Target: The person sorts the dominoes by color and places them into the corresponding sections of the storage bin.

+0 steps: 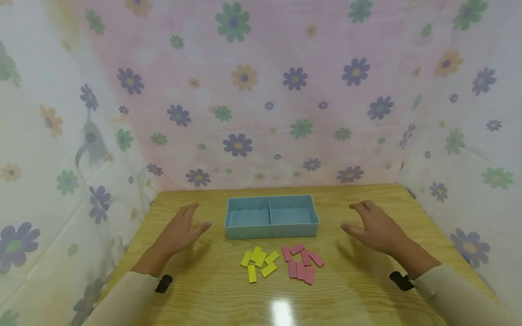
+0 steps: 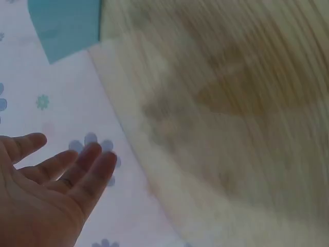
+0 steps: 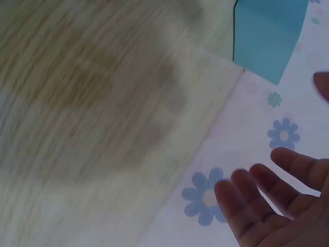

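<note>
In the head view a blue box [image 1: 271,231] with two compartments stands toward the back of the table, both compartments bare inside. In front of it lie several yellow blocks [image 1: 252,274] in a loose group on the left. Several pink blocks [image 1: 300,270] are scattered just to their right. My left hand [image 1: 179,233] hovers left of the box with fingers relaxed and holds nothing. On the other side, my right hand [image 1: 377,230] is held over the table, thumb apart from the fingers, also holding nothing. Both wrist views show the palms and loosely extended fingers.
The wooden table [image 1: 212,299] carries a bright light reflection near its front edge. Flowered cloth [image 1: 269,113] hangs behind the table and along both sides. A black strap piece [image 1: 164,284] sits on the left wrist, and another [image 1: 401,280] on the right.
</note>
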The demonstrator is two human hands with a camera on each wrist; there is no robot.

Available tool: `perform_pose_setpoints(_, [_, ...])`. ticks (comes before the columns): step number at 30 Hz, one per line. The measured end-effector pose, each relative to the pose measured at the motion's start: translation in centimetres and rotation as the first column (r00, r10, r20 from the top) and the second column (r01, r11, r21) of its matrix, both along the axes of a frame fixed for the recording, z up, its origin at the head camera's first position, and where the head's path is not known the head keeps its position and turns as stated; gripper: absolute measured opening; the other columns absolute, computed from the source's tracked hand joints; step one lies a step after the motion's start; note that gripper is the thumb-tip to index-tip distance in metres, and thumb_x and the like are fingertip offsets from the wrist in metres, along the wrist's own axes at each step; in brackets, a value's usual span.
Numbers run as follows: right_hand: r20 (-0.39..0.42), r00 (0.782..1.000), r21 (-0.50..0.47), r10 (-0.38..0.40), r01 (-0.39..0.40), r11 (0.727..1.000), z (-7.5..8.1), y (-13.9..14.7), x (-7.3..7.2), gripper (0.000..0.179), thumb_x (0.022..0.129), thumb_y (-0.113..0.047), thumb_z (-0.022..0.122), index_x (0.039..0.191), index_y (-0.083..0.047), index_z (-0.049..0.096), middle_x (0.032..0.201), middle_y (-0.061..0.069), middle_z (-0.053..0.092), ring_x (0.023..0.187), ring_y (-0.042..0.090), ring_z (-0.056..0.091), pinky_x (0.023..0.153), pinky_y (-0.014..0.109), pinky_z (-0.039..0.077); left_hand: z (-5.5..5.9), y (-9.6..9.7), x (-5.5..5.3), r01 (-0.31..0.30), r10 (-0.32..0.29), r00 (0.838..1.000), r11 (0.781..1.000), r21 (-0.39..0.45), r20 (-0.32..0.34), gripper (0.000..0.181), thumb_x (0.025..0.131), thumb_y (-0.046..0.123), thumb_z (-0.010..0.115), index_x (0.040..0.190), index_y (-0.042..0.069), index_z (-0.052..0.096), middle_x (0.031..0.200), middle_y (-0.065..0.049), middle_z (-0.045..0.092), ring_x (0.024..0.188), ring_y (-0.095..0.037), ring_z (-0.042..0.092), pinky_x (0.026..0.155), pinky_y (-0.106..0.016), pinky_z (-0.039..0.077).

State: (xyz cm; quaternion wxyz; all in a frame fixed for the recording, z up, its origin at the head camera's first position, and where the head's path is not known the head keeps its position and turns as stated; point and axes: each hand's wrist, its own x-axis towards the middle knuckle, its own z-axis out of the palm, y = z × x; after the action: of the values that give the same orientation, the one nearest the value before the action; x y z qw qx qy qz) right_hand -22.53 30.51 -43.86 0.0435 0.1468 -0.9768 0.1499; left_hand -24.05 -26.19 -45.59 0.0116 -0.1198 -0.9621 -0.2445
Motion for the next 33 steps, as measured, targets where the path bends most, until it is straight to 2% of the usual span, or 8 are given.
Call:
perform_pose_setpoints(3, [0.038, 0.999, -0.064, 0.007, -0.004, 0.998, -0.7, -0.3, -0.3, 0.081, 0.097, -0.070, 0.056, 0.144, -0.004, 0.055, 0.139, 0.021, 0.054, 0.110, 0.036, 0.065, 0.079, 0.051, 0.058, -0.5, 1.2, -0.2, -0.014, 0.002, 0.998, 0.985, 0.172, 0.068, 0.085, 0.102, 0.063, 0.051, 0.164, 0.010, 0.026, 0.163, -0.024, 0.033, 0.138, -0.046, 0.050, 0.106, -0.065, 0.047])
perform_pose_setpoints(8, [0.082, 0.996, -0.134, 0.015, -0.004, 0.991, -1.7, -0.9, -0.2, 0.077, 0.097, -0.067, 0.058, 0.141, -0.005, 0.058, 0.137, 0.020, 0.059, 0.109, 0.033, 0.067, 0.079, 0.048, 0.060, -0.8, 2.7, -0.7, -0.045, -0.003, 0.991, 0.938, 0.345, 0.137, 0.075, 0.103, 0.058, 0.055, 0.162, 0.017, 0.032, 0.161, -0.021, 0.040, 0.136, -0.040, 0.053, 0.100, -0.056, 0.055])
perform_pose_setpoints(13, [0.133, 0.990, -0.177, 0.044, -0.020, 0.984, -1.9, -1.3, -0.1, 0.070, 0.098, -0.061, 0.062, 0.138, -0.003, 0.061, 0.129, 0.018, 0.066, 0.102, 0.026, 0.069, 0.078, 0.044, 0.060, -1.4, 4.0, -1.4, -0.099, 0.002, 0.981, 0.865, 0.493, 0.193, 0.070, 0.103, 0.051, 0.060, 0.161, 0.020, 0.034, 0.161, -0.018, 0.039, 0.139, -0.042, 0.050, 0.096, -0.049, 0.059])
perform_pose_setpoints(16, [0.161, 0.986, -0.202, 0.053, -0.019, 0.979, -2.0, -1.5, 0.0, 0.061, 0.099, -0.052, 0.066, 0.136, -0.003, 0.063, 0.119, 0.015, 0.070, 0.096, 0.022, 0.070, 0.076, 0.041, 0.061, -1.8, 4.8, -1.7, -0.113, -0.001, 0.980, 0.823, 0.556, 0.201, 0.071, 0.103, 0.050, 0.061, 0.160, 0.016, 0.035, 0.161, -0.020, 0.039, 0.139, -0.043, 0.050, 0.095, -0.049, 0.060])
perform_pose_setpoints(21, [0.206, 0.976, -0.245, 0.075, -0.023, 0.969, -2.4, -1.8, -0.1, 0.049, 0.100, -0.040, 0.070, 0.133, -0.005, 0.066, 0.111, 0.007, 0.072, 0.092, 0.017, 0.070, 0.074, 0.035, 0.060, -2.2, 5.9, -2.3, -0.147, -0.011, 0.973, 0.739, 0.657, 0.230, 0.072, 0.102, 0.044, 0.065, 0.159, 0.010, 0.038, 0.158, -0.021, 0.043, 0.141, -0.044, 0.048, 0.094, -0.050, 0.060])
perform_pose_setpoints(23, [0.237, 0.968, -0.266, 0.085, -0.019, 0.964, -2.6, -1.9, -0.2, 0.046, 0.099, -0.039, 0.071, 0.132, -0.007, 0.067, 0.110, 0.005, 0.071, 0.092, 0.016, 0.070, 0.074, 0.033, 0.060, -2.2, 6.2, -2.5, -0.163, -0.003, 0.971, 0.726, 0.668, 0.240, 0.071, 0.102, 0.042, 0.066, 0.158, 0.009, 0.039, 0.157, -0.021, 0.045, 0.142, -0.044, 0.047, 0.096, -0.051, 0.059])
perform_pose_setpoints(28, [0.287, 0.950, -0.297, 0.120, -0.031, 0.955, -2.9, -2.3, -0.5, 0.044, 0.099, -0.037, 0.071, 0.132, -0.009, 0.068, 0.111, 0.003, 0.071, 0.094, 0.017, 0.070, 0.074, 0.031, 0.059, -2.4, 6.7, -2.9, -0.194, 0.023, 0.966, 0.722, 0.665, 0.256, 0.068, 0.103, 0.043, 0.064, 0.157, 0.009, 0.042, 0.154, -0.020, 0.048, 0.143, -0.044, 0.047, 0.101, -0.052, 0.056])
perform_pose_setpoints(33, [0.300, 0.944, -0.310, 0.136, -0.038, 0.950, -2.8, -2.6, -0.8, 0.043, 0.099, -0.036, 0.071, 0.131, -0.007, 0.068, 0.111, 0.003, 0.072, 0.095, 0.016, 0.069, 0.076, 0.033, 0.059, -2.9, 6.8, -3.4, -0.203, 0.015, 0.964, 0.683, 0.702, 0.264, 0.067, 0.103, 0.042, 0.065, 0.157, 0.009, 0.042, 0.156, -0.020, 0.047, 0.143, -0.042, 0.047, 0.102, -0.053, 0.055])
